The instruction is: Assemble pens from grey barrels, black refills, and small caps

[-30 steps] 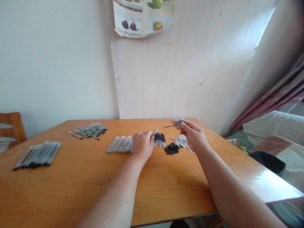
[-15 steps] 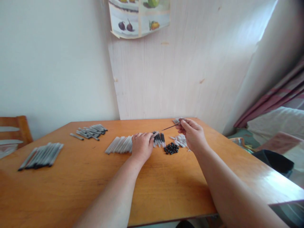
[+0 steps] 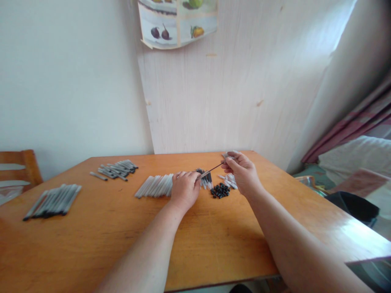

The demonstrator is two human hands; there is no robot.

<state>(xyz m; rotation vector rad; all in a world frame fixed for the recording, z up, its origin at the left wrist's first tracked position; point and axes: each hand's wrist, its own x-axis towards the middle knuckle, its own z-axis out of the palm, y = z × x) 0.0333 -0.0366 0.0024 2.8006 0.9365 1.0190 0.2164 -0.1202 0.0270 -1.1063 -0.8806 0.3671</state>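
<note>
Since the earlier frame, the dark refill (image 3: 217, 166) has moved to the end of the held tube (image 3: 203, 175). Judged: the two are lined up; entry cannot be confirmed. Well left of the left fingers: two groups of pens, near (image 3: 56, 199) and far (image 3: 117, 169). Beside those fingers: one row of tubes (image 3: 155, 186). Left hand (image 3: 185, 189): fingers closed on one tube. Between the hands: one dark-ended bundle (image 3: 209, 179), one heap of black caps (image 3: 220, 190), one of white pieces (image 3: 229, 181). Right hand (image 3: 242, 173): fingers pinched on one refill. Items within groups overlap; not countable.

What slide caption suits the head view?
Right grip holds a dark rod at the pale tube in the left grip.
</note>
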